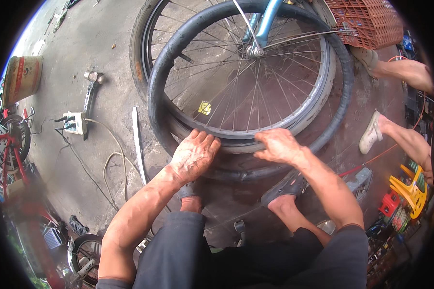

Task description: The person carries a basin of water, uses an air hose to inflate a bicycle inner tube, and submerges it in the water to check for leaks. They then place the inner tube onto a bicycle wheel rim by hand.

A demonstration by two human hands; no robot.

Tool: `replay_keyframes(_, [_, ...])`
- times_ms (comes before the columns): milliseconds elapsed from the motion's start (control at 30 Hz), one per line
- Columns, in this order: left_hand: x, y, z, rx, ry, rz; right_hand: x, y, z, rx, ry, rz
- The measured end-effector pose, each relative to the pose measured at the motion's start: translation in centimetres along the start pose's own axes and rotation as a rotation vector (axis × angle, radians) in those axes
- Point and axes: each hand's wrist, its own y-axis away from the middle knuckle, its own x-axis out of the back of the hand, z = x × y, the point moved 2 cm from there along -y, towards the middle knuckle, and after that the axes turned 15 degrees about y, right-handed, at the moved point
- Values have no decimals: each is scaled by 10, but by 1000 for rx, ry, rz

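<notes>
A spoked bicycle wheel (pixel 255 126) stands before me on a light-blue fork (pixel 266 29), its tire (pixel 323 98) lying against the rim. A black inner tube (pixel 158 91) hangs loosely around the wheel, outside the rim, and passes below my hands. At the lower left of the rim, my left hand (pixel 194 155) has its fingers bent over the tire, closed on it. My right hand (pixel 279 146) is a short way to the right, fingers curled against the tire's edge and closed. The fingertips and thumbs are partly hidden.
Beyond the wheel's left side is another tire (pixel 138 62). A metal strip (pixel 139 144), a hammer (pixel 92 86) and a power strip (pixel 76 123) with cables lie left. A bucket (pixel 24 79) stands far left. At right are another person's legs (pixel 405 142), a red-brown basket (pixel 366 21) and a yellow frame (pixel 410 188).
</notes>
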Motion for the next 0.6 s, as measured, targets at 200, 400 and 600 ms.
replay_keyframes(200, [-2,4,11,39,-48,46,14,-10,-8,-46,-4,-120])
replay_keyframes(400, [35,-2,13,624,855,195,14,-22,-43,-286,-1836,411])
replay_keyframes(600, [97,-1,18,384,1896,597,47,79,-12,32,-2245,868])
